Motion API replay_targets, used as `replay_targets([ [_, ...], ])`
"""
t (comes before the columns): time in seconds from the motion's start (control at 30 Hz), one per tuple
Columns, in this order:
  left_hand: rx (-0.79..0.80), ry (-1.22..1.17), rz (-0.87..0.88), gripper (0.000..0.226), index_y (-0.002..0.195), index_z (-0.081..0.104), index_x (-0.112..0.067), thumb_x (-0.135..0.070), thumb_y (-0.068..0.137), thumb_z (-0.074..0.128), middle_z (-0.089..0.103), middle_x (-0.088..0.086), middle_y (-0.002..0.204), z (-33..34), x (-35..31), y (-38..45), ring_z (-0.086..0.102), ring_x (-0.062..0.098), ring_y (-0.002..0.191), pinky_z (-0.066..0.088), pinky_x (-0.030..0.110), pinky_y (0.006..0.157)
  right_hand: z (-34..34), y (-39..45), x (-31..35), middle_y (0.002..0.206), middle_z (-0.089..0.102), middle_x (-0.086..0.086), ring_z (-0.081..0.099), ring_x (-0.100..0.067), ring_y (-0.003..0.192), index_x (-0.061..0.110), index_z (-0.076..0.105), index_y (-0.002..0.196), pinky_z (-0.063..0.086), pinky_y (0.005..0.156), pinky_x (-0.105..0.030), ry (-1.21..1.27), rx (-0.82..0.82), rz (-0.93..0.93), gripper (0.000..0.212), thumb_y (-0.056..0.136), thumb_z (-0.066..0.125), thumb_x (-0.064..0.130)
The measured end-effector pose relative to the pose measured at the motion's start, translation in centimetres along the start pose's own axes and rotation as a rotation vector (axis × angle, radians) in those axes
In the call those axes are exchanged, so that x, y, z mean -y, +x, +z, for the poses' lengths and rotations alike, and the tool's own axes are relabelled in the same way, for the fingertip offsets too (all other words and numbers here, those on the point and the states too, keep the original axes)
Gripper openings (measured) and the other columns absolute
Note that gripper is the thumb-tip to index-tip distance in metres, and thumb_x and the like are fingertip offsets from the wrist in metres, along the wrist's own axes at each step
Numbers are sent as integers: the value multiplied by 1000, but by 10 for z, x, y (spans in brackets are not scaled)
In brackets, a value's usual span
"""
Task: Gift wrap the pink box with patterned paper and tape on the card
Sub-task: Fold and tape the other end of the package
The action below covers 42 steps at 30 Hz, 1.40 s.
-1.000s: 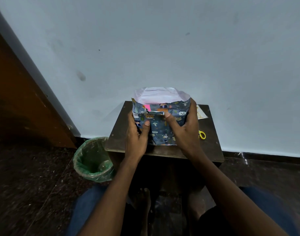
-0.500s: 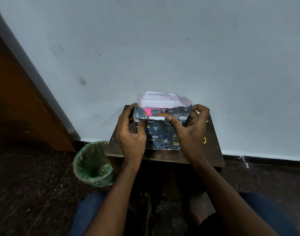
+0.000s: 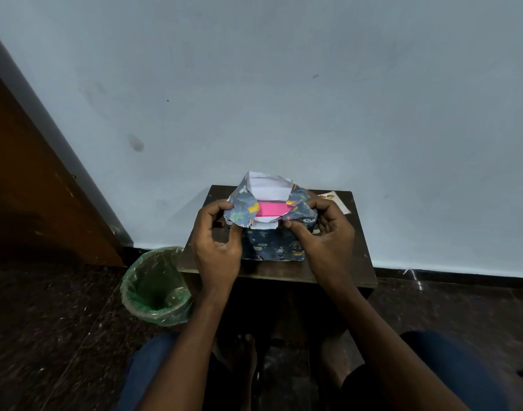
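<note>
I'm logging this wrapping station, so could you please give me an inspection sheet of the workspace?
Surface: small dark table against the wall.
Job's things: pink box stands in patterned paper; top end unclosed, pink showing.
Clutter: card at the table's far right.
Hands: left hand pinches the left flap; right hand pinches the right flap.
Cables: nothing seen.
Surroundings: green-lined bin on the floor to the left; wooden door beyond.

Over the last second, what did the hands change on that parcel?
Both hands left the front face and went to the top corners: left hand and right hand now pinch the patterned paper side flaps inward, showing more pink box. The parcel stayed on the table.
</note>
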<state>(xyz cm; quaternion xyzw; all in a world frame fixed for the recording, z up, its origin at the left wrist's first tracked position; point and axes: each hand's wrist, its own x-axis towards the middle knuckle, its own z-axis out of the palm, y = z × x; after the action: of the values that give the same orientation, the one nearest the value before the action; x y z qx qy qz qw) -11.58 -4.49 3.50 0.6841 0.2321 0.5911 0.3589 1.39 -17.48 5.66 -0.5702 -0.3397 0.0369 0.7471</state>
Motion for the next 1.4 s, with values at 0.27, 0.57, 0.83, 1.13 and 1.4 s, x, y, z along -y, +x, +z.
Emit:
replay_targets([
  [0.27,48,-1,12,17,108,75,-11,-3,94,78,72,4,113,-8,-9,3,69,22,113,56,41,96,-19,9,2,144,63,-1,56,-15,138,12,78,115,52,108,-46,-187,179,-60,26,89,80,9],
  [0.57,97,50,-5,12,103,81,-14,-9,92,81,69,2,123,-12,-9,16,66,17,118,57,37,95,-20,7,14,126,58,2,50,-22,120,22,82,103,46,97,-33,-556,13,-262,23,81,89,20],
  [0.83,35,293,188,11,98,81,-10,-11,88,85,65,1,107,-8,-10,19,52,22,105,46,29,90,-17,7,18,100,68,0,59,-23,105,13,82,99,48,86,-28,-556,69,-358,17,86,85,24],
  [1.13,129,248,175,16,109,79,-20,-26,96,75,72,-17,105,-2,-20,26,61,7,102,43,40,96,-1,11,22,85,71,8,60,-21,95,18,81,92,49,79,-41,-485,63,-262,8,93,78,25],
  [1.4,186,-46,19,32,120,65,-30,-10,98,75,76,-8,109,4,-37,24,73,21,104,58,53,88,13,9,38,92,74,12,69,-4,93,13,80,108,50,81,-20,-365,36,-234,15,95,75,12],
])
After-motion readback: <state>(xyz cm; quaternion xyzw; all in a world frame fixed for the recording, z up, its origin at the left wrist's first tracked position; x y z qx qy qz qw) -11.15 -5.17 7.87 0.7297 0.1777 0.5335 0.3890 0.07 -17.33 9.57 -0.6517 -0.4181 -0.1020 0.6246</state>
